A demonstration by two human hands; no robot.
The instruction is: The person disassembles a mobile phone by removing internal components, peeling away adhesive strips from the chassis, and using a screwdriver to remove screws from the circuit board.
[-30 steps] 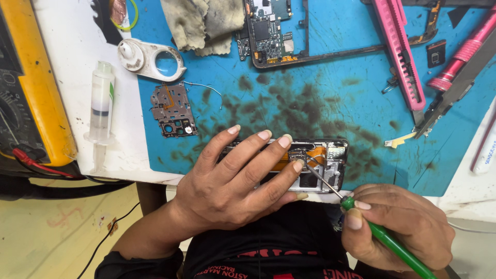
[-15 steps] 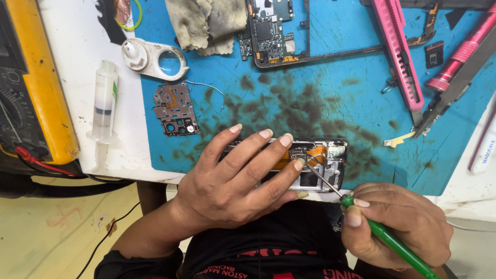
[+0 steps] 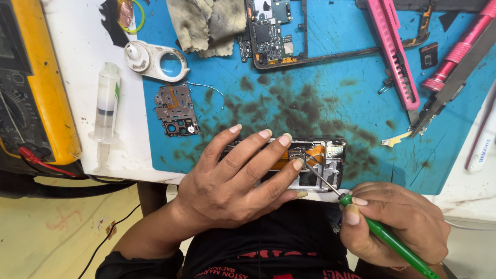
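Observation:
My left hand [image 3: 235,178] lies flat over an opened phone body [image 3: 325,163] at the near edge of a stained blue work mat [image 3: 310,93], fingers spread and pressing it down. Its orange flex cable and metal frame show past my fingertips. My right hand [image 3: 398,225] grips a green-handled screwdriver [image 3: 387,237]; its thin metal tip rests inside the phone, next to my left index fingertip.
On the mat lie a small circuit shield plate [image 3: 176,109], a dirty cloth [image 3: 206,23], a phone frame with a board [image 3: 271,33], a pink cutter [image 3: 395,54] and tweezers [image 3: 447,98]. A syringe [image 3: 106,111], a white ring tool [image 3: 152,61] and a yellow multimeter [image 3: 36,88] sit left.
Both hands stay in place on the phone; the screwdriver tip remains inside it. The view has shifted only slightly.

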